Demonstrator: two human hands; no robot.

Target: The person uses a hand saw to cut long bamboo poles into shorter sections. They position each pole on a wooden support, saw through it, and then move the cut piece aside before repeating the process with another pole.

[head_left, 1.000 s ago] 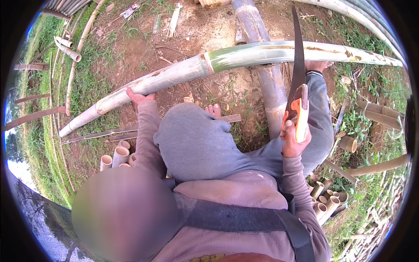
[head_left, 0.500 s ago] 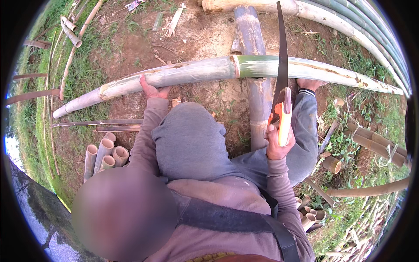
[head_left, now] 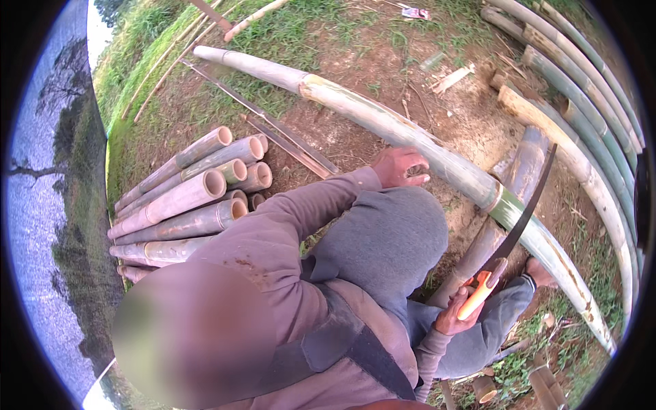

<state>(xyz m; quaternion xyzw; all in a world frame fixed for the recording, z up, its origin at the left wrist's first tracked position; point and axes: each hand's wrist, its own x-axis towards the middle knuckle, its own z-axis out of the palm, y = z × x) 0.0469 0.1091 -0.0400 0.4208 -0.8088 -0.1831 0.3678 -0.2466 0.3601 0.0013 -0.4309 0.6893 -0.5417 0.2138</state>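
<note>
A: Grass (head_left: 137,75) across the upper left; cut tubes (head_left: 171,203) stacked below, probably kept out of the way.
B: Centre, left hand (head_left: 400,168) loosely curled, empty! Touching the pole (head_left: 447,160)? Can't tell.
A: That pole slants to lower right, seemingly propped on a log (head_left: 471,260); right hand (head_left: 453,316) clamps the saw (head_left: 514,239).
B: Saw-to-pole contact's unclear; the log's middle is hidden.

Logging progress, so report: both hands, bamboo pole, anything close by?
Right grip: closed on saw. Left grip: open, beside bamboo pole. Pole crosses log. Bare foot close to pole.
</note>
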